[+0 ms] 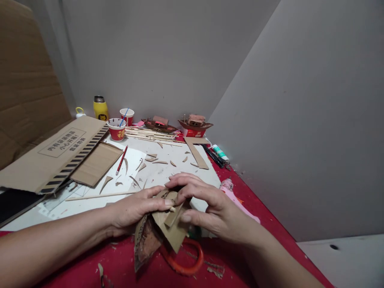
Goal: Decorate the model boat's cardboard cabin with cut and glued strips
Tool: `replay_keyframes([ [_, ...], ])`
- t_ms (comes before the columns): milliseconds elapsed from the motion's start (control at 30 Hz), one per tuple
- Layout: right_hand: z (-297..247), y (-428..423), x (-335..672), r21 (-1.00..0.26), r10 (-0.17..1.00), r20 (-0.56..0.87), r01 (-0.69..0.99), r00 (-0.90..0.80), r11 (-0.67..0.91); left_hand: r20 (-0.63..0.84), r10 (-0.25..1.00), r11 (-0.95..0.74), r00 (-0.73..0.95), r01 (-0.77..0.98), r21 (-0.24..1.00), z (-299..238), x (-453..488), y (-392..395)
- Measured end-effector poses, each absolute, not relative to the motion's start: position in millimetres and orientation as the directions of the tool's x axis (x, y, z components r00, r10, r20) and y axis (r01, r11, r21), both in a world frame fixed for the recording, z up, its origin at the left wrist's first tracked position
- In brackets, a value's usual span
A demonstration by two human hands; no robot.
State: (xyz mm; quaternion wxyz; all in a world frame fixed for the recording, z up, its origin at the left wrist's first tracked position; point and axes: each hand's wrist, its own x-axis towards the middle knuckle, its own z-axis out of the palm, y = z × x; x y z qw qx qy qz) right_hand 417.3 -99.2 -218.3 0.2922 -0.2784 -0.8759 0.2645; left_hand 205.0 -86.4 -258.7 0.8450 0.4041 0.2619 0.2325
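Both my hands meet over a small brown cardboard model piece (168, 228) held above the red table edge. My left hand (138, 208) grips its left side, thumb and fingers closed on the top. My right hand (207, 204) pinches the top and right side, fingers curled onto the card and a small stick on it. Red-handled scissors (183, 260) lie just under the piece. A pink tool (237, 200) lies right of my right hand, partly hidden by it.
On the white sheet (159, 172) lie cardboard scraps, a red pencil (121, 160) and a long wooden stick (99, 196). Farther back stand two paper cups (117, 129), a yellow flask (100, 108), two model boats (195, 124), a skewer bundle and a glue tube (220, 152). A flat carton (57, 156) lies left.
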Motion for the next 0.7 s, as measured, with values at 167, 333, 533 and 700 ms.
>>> replay_keyframes([
  [167,-222,-103,416,-0.637,0.673,0.492,0.298,-0.553,0.711,-0.219,0.657,0.497,0.721,-0.196,0.846,-261,204,-84],
  [333,-218,-116,409,-0.516,0.674,0.604,0.435,-0.426,0.738,-0.065,0.806,0.142,0.589,-0.085,0.986,-253,204,-85],
  [533,-211,-130,393,-0.190,0.630,0.604,0.679,-0.488,0.709,-0.028,0.908,-0.012,0.418,0.093,0.996,-252,203,-87],
  [700,-207,-133,383,-0.030,0.620,0.592,0.755,-0.515,0.656,0.043,0.935,-0.090,0.351,0.118,0.989,-252,203,-87],
])
